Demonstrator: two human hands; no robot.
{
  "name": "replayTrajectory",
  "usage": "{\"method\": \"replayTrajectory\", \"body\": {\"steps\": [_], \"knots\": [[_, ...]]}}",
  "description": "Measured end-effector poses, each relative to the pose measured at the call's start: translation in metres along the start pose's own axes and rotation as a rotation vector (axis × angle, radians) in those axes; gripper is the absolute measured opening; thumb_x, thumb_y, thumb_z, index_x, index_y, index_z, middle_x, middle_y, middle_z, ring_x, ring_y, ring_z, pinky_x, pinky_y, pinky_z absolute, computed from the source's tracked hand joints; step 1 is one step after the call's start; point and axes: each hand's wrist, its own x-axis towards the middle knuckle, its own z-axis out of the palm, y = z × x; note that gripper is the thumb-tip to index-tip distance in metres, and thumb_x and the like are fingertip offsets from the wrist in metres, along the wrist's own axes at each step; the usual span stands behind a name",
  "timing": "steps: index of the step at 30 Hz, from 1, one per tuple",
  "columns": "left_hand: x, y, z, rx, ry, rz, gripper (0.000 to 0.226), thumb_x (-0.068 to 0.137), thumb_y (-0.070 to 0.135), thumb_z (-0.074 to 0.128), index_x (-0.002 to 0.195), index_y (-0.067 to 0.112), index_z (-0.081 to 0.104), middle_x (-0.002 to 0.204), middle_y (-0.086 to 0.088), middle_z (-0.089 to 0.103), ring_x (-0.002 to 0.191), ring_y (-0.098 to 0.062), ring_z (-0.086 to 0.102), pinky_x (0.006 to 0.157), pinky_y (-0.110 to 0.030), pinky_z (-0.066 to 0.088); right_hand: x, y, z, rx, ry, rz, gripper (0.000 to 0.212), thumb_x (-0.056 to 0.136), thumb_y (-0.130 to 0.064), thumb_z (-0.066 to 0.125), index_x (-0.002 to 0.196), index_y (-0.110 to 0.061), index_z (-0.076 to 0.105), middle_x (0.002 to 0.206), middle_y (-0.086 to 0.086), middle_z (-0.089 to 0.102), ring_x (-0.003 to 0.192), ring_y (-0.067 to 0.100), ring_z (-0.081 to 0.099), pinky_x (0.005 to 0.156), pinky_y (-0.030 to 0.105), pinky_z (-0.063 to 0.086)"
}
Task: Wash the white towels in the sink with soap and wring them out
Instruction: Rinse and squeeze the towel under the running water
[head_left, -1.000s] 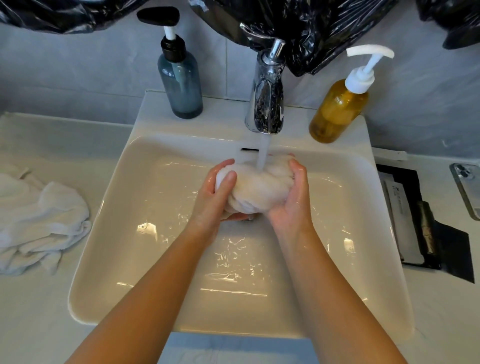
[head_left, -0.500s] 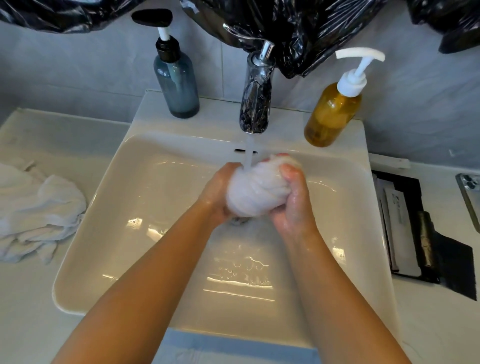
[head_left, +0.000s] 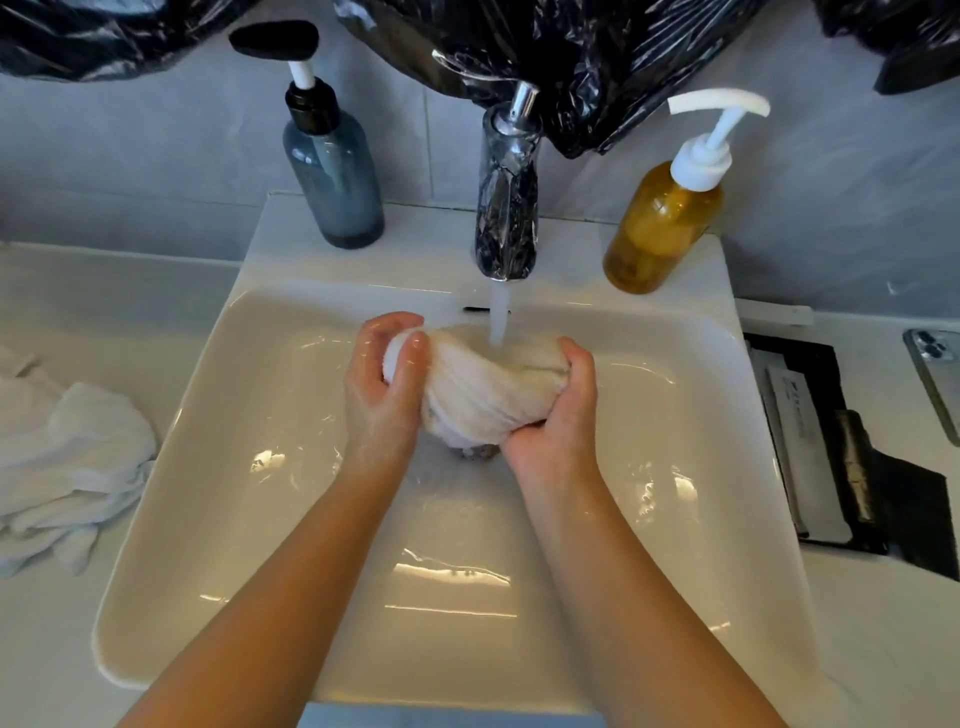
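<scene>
A wet white towel (head_left: 480, 387) is bunched and twisted between both hands over the middle of the white sink (head_left: 270, 519). My left hand (head_left: 382, 395) grips its left end. My right hand (head_left: 558, 421) grips its right end and underside. Water runs from the chrome tap (head_left: 506, 208) onto the top of the towel. An amber soap bottle (head_left: 662, 223) with a white pump stands at the sink's back right. More white towels (head_left: 67, 467) lie in a crumpled heap on the counter to the left.
A blue-grey pump bottle (head_left: 335, 176) stands at the sink's back left. Black plastic sheeting (head_left: 571, 47) hangs above the tap. A black tray with sachets (head_left: 831, 452) lies on the counter to the right, and a phone (head_left: 935, 379) at the right edge.
The towel was a tight ball pressed between both hands. Now my hands have drawn apart and the towel is stretched into a twisted roll under the stream.
</scene>
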Motion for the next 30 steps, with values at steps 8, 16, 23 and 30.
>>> {"method": "replayTrajectory", "body": {"steps": [8, 16, 23, 30], "knots": [[0.000, -0.012, -0.002, -0.589, 0.015, -0.891, 0.051, 0.094, 0.056, 0.048, 0.122, 0.017, 0.065, 0.115, -0.007, 0.072, 0.104, -0.025, 0.070, 0.070, -0.035, 0.057, -0.002, 0.023, 0.005, -0.255, 0.001, -0.239, 0.058, 0.083, -0.035, 0.068, 0.131, -0.003, 0.058, 0.123, 0.022, 0.066, 0.113, 0.033, 0.066, 0.099, 0.048, 0.053], [0.001, -0.008, -0.005, -0.851, -0.024, -0.947, 0.040, 0.096, 0.045, 0.048, 0.114, 0.016, 0.067, 0.113, -0.009, 0.073, 0.102, -0.026, 0.068, 0.085, -0.039, 0.053, -0.002, 0.017, 0.001, -0.200, -0.146, -0.307, 0.056, 0.089, -0.029, 0.051, 0.140, -0.004, 0.049, 0.123, 0.014, 0.067, 0.117, 0.026, 0.063, 0.100, 0.038, 0.050], [0.000, -0.009, -0.004, -0.909, -0.033, -0.881, 0.039, 0.096, 0.042, 0.046, 0.117, 0.015, 0.066, 0.116, -0.008, 0.071, 0.110, -0.028, 0.065, 0.096, -0.041, 0.048, -0.011, 0.016, 0.005, -0.277, -0.224, -0.348, 0.088, 0.077, -0.042, 0.075, 0.142, 0.006, 0.040, 0.140, 0.026, 0.052, 0.133, 0.039, 0.049, 0.112, 0.050, 0.039], [-0.002, -0.013, -0.005, -0.969, -0.017, -0.866, 0.035, 0.094, 0.037, 0.046, 0.111, 0.015, 0.067, 0.113, -0.008, 0.069, 0.108, -0.026, 0.066, 0.101, -0.040, 0.047, -0.011, 0.011, 0.003, -0.299, -0.328, -0.283, 0.066, 0.080, -0.035, 0.076, 0.132, -0.006, 0.050, 0.121, 0.007, 0.068, 0.111, 0.021, 0.065, 0.089, 0.033, 0.055]]}}
